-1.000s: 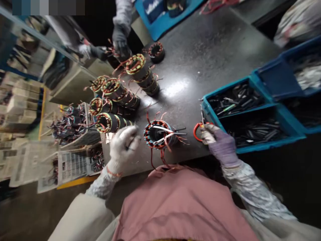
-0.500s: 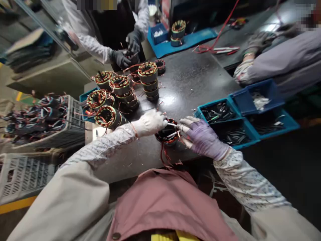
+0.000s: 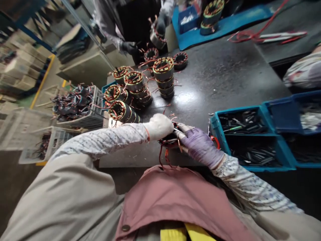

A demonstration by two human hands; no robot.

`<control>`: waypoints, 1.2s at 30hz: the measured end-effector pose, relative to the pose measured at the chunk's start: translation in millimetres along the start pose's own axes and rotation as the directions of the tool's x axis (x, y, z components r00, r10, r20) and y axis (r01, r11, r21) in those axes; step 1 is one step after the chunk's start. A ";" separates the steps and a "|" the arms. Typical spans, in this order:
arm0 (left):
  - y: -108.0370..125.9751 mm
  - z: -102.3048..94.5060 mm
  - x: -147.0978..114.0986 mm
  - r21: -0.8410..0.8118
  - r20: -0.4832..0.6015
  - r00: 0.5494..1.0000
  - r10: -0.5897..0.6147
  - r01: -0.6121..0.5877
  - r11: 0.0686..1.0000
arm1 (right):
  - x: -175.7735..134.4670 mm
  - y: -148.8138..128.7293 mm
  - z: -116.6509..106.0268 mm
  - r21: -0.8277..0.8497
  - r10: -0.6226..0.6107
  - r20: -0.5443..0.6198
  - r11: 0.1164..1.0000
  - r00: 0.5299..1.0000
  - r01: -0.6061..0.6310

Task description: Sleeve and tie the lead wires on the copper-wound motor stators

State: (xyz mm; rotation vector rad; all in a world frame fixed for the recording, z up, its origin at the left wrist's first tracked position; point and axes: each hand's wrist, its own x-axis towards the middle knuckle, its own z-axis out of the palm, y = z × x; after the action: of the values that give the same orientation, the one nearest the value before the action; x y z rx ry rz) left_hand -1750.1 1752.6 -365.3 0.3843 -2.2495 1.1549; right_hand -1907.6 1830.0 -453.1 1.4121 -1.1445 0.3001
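Observation:
A motor stator with dark windings sits at the table's near edge, red and copper wires hanging from its front. Over its left rim is my left hand in a white glove, closed like a fist. Its fingertips are hidden, so what they pinch is unclear. My right hand, in a purple-and-white glove, grips the stator's right side with bent fingers. A thin white sleeve shows by these fingers. The stator's inside is mostly covered by both hands.
Stacked stators stand at the table's left and back. Blue bins of dark sleeves lie right of my right hand. A crate of wired parts is at left. Across the table, a co-worker's gloved hand holds a stator.
The view has shifted, so the table sits further right. My left hand has turned into a fist over the stator; my right fingers have closed in on it. The co-worker has lifted a stator.

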 end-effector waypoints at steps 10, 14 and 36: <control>-17.3 -1.0 -11.9 -0.399 0.319 0.912 0.259 -0.118 0.909 | 3.7 4.3 -3.7 0.051 -0.002 0.092 0.999 0.996 -0.002; -16.8 0.1 6.3 -0.427 0.450 0.780 0.435 -0.240 0.872 | 2.2 4.4 -5.0 0.066 0.003 0.123 0.998 0.992 -0.011; 17.9 -25.3 -77.7 -0.578 -0.050 0.998 -0.031 -0.004 0.816 | -29.5 17.6 42.2 0.670 0.331 -0.359 0.742 0.872 -0.005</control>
State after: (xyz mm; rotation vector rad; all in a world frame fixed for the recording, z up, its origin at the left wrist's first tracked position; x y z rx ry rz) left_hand -1688.1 1783.1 -412.5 0.1131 -2.4002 0.4116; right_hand -1953.7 1810.5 -474.5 1.7015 -0.7869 1.2138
